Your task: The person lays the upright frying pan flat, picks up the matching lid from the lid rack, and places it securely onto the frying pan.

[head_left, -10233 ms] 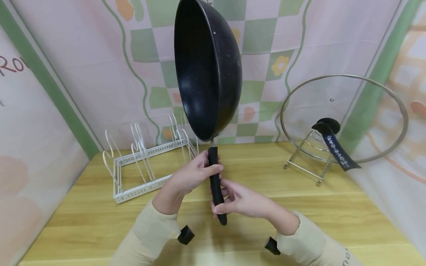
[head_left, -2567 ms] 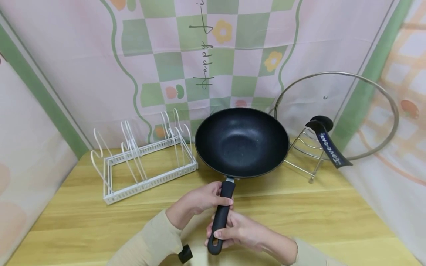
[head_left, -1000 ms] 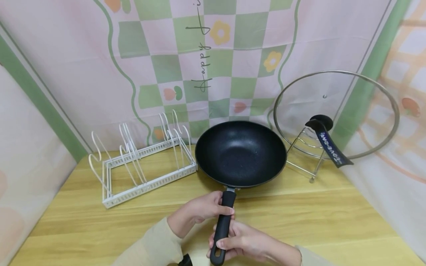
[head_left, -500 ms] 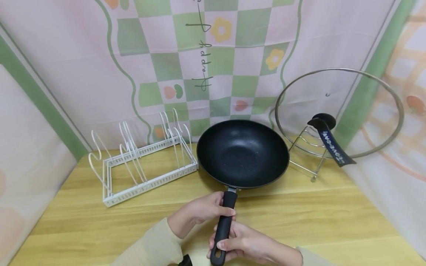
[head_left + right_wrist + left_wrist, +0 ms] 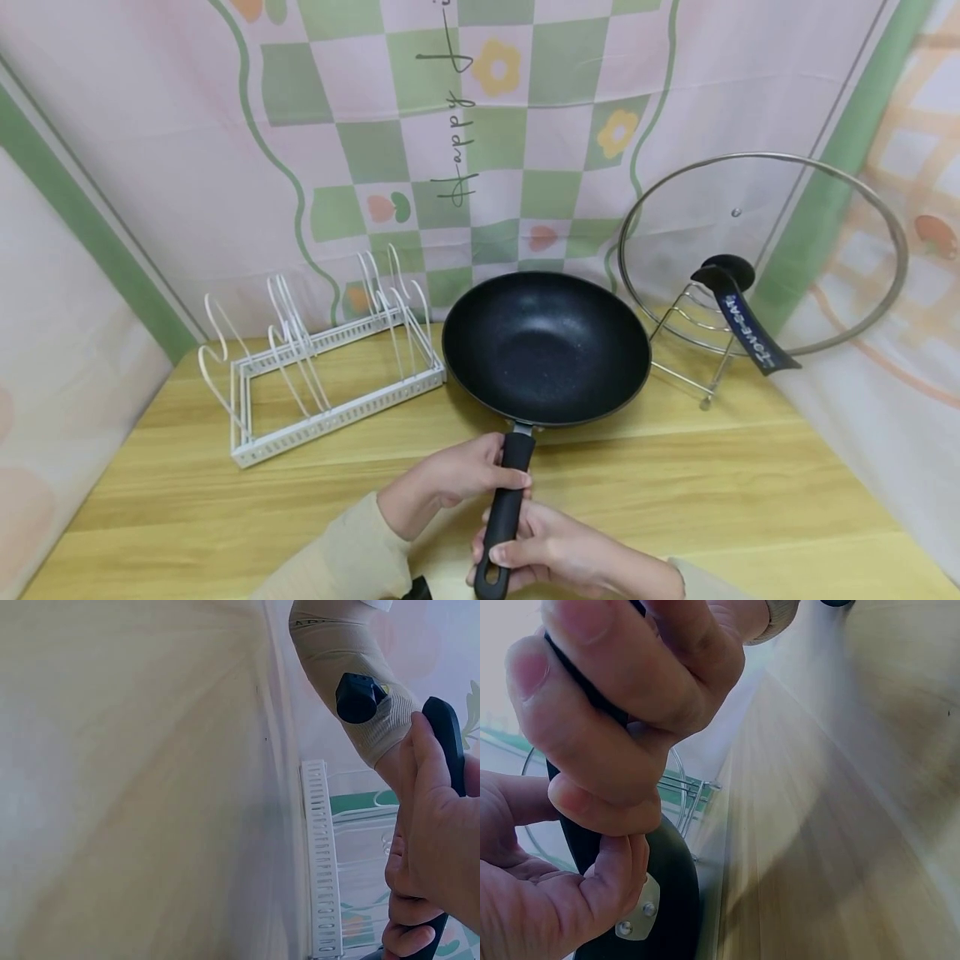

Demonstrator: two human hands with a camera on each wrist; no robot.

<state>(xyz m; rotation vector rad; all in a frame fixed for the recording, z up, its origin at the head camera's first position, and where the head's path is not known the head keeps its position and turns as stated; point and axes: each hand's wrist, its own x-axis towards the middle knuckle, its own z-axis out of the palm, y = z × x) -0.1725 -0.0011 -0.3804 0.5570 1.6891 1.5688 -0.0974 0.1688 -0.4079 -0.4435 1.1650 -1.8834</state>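
Both hands hold a black wok by its long black handle, its inside facing up and tipped toward me. My left hand grips the handle just below the metal joint, thumb across the top. Lower down, my right hand grips near the end with the hanging hole, thumb on top. In the left wrist view the riveted bracket shows beside the left fingers, and the right hand's curled fingers are above. The right wrist view shows the handle end sticking out past the right hand.
A white wire rack stands left of the wok. To the right, a glass lid with a metal rim leans on a small wire stand, near a black spoon-shaped utensil with a lettered handle. A patterned cloth hangs behind the wooden table.
Ten seconds ago the wok was held up on edge, handle down; it has since been lowered and turned inside up. Over the last second the hands and wok stay almost still.
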